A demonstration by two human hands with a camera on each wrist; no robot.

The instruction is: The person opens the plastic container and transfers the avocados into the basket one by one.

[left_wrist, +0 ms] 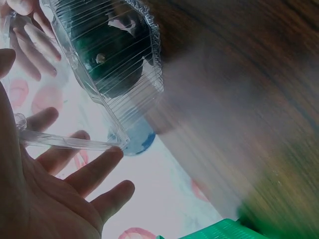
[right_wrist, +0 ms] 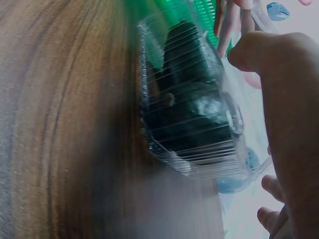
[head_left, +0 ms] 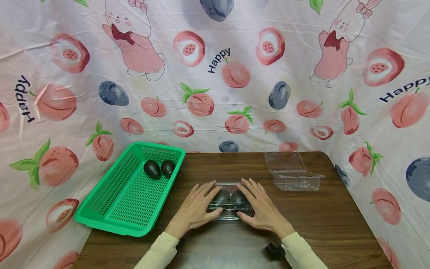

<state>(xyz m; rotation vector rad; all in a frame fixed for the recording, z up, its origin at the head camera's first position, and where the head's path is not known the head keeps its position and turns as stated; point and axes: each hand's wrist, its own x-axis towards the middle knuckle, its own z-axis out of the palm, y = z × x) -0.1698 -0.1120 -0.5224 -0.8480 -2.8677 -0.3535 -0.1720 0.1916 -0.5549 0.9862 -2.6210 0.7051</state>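
Observation:
A clear plastic clamshell box (head_left: 228, 217) stands on the table between both hands, with dark avocados (left_wrist: 107, 59) inside. Its lid (left_wrist: 75, 141) is tilted above the base. My left hand (head_left: 196, 209) spans the lid's left side, fingers spread towards the far edge and thumb at the near edge. On the opposite side my right hand (head_left: 263, 207) lies the same way, fingers stretched over the lid and thumb at the front. From the right wrist view, the ribbed wall of the box shows an avocado (right_wrist: 199, 114) with its stem spot.
A green plastic basket (head_left: 115, 190) sits at the left, holding two more avocados (head_left: 152, 170) near its right wall. At the back right is another clear clamshell box (head_left: 297, 182) with its lid folded back. Patterned cloth (head_left: 215, 123) surrounds the wooden table (head_left: 322, 216).

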